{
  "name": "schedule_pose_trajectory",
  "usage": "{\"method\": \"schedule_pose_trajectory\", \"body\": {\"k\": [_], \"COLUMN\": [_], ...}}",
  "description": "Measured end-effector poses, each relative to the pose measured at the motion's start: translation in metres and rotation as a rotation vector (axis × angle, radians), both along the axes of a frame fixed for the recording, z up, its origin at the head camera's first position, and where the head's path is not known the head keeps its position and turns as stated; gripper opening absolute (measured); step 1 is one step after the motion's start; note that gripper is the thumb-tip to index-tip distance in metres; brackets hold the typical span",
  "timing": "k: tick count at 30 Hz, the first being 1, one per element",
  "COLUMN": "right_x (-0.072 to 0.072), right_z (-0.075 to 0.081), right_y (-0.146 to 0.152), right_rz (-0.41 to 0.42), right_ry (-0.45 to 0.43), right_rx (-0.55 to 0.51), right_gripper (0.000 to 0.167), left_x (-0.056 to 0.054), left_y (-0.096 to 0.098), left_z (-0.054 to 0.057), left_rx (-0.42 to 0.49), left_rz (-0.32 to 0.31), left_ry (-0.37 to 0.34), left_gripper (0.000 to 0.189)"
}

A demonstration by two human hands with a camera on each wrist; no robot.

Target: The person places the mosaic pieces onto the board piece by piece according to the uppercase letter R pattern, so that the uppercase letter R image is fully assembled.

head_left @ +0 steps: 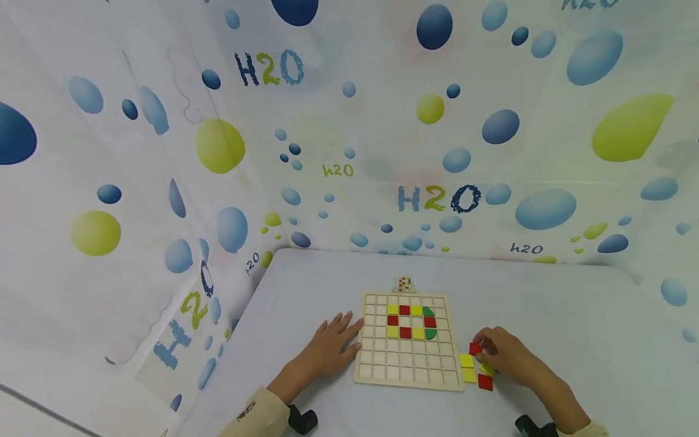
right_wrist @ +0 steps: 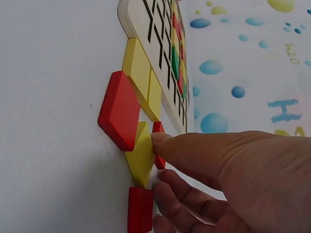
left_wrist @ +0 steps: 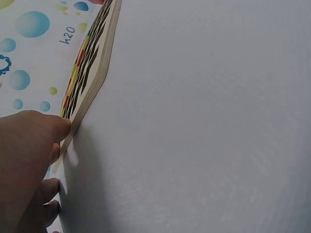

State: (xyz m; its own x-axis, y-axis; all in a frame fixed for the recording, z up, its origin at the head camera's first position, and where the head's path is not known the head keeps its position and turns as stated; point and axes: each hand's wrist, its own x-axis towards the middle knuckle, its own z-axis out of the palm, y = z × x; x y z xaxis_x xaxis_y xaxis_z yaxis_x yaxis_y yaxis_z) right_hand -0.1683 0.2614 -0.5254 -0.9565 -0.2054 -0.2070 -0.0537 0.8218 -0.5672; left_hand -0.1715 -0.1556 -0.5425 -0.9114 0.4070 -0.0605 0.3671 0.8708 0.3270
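A pale wooden grid board (head_left: 406, 361) lies on the white table, with red, yellow and green tiles set in a ring in its upper half. My left hand (head_left: 331, 347) rests at the board's left edge, fingers spread, and its thumb (left_wrist: 60, 127) touches the rim. Off the board's right side, my right hand (head_left: 508, 355) pinches a red tile (head_left: 476, 348) between thumb and fingers. Beneath that hand lies a yellow tile (right_wrist: 141, 158), with another red tile (right_wrist: 121, 111) by it. A further red tile (right_wrist: 140, 209) shows near the fingers in the right wrist view.
Two yellow tiles (head_left: 466, 361) lie against the board's right edge. A small card with a coloured grid pattern (head_left: 404, 283) sits just beyond the board's far edge. Behind the table (head_left: 317, 273) hangs a white curtain (head_left: 377, 133) printed with blue and green drops.
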Motion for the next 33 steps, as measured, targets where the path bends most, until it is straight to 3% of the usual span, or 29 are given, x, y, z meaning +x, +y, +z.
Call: {"method": "schedule_pose_trajectory", "body": {"k": [14,27,33], "right_x": [0.002,-0.009,-0.007], "right_z": [0.012,0.011,0.010], "right_y": [0.025,0.029,0.031], "right_rz": [-0.017,-0.059,-0.054], "right_ry": [-0.072,0.046,0.031], "right_rx": [0.004,0.049,0.035], "right_gripper": [0.041,0.024,0.028], "left_x": [-0.001,-0.004,-0.003], "left_y": [0.005,0.006,0.007], "left_z": [0.005,0.009,0.009], "left_rx": [0.004,0.011,0.017], "left_rz": [0.012,0.020,0.022], "left_ry": [-0.033,-0.022,-0.034], "left_gripper": [0.062,0.062,0.061]}}
